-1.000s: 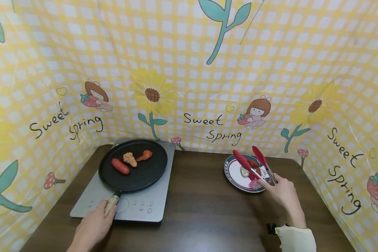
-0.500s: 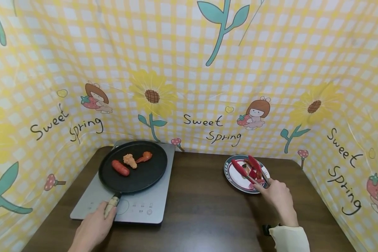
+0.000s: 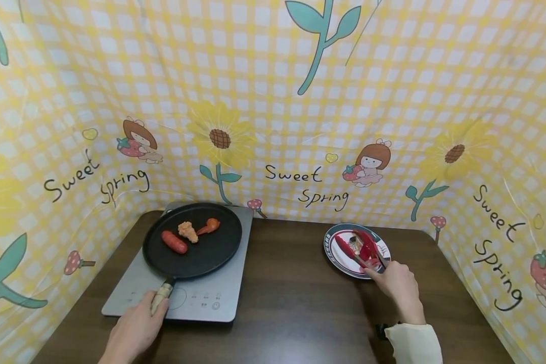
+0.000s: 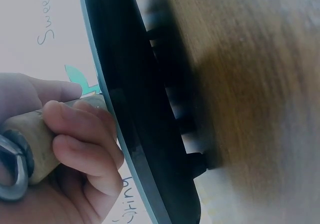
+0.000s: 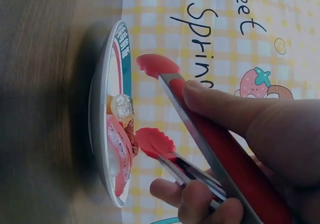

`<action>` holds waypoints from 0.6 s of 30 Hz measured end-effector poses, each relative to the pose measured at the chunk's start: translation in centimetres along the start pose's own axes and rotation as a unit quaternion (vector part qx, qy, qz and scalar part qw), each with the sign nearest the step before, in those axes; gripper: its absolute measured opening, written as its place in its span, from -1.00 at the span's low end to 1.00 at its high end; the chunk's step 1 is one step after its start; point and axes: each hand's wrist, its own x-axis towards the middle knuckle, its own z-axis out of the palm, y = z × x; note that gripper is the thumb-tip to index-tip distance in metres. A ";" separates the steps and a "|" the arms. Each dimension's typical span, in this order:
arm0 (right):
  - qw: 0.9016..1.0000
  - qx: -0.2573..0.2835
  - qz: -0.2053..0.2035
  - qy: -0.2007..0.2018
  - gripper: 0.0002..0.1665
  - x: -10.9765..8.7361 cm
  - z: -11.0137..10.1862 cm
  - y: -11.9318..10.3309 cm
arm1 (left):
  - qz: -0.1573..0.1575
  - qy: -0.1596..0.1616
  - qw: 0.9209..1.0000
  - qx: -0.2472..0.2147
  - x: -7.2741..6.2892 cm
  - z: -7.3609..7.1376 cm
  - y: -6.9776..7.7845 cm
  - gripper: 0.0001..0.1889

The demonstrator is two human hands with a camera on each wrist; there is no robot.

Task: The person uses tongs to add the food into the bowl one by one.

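My left hand (image 3: 136,323) grips the wooden handle (image 4: 40,144) of a flat black frying pan (image 3: 205,263). On the pan lie a red sausage (image 3: 174,242), a lumpy fried piece like chicken (image 3: 188,231) and an orange-red drumstick-shaped piece (image 3: 212,225). At the right, my right hand (image 3: 396,283) holds metal tongs (image 5: 200,134) with red tips, spread apart over a round plate (image 3: 333,259). Several food pieces rest on this plate, among them a pink-red slice (image 5: 119,149) and a pale round piece (image 5: 121,107). The tongs partly cover them in the head view.
The pan stands on a silver induction cooktop (image 3: 225,298) at the table's left. Between cooktop and plate runs the brown wooden table (image 3: 286,283). A yellow checked cloth (image 3: 277,126) hangs behind and at both sides.
My right hand has moved left and the tongs have come down closer to the food on the plate, their tips nearer each other at first. My left hand and the pan stay put.
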 end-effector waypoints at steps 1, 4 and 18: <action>1.000 -0.001 0.001 -0.002 -0.07 0.0 0.1 0.0 | 0.001 -0.001 1.000 -0.001 0.0 0.0 0.0 -0.26; 1.000 -0.003 0.000 -0.006 -0.04 0.1 0.2 0.0 | -0.002 -0.005 1.000 -0.003 -0.1 0.0 -0.1 -0.25; 1.000 -0.013 -0.015 -0.019 -0.07 0.3 0.6 -0.3 | 0.003 0.004 1.000 0.005 -0.1 0.0 0.0 -0.26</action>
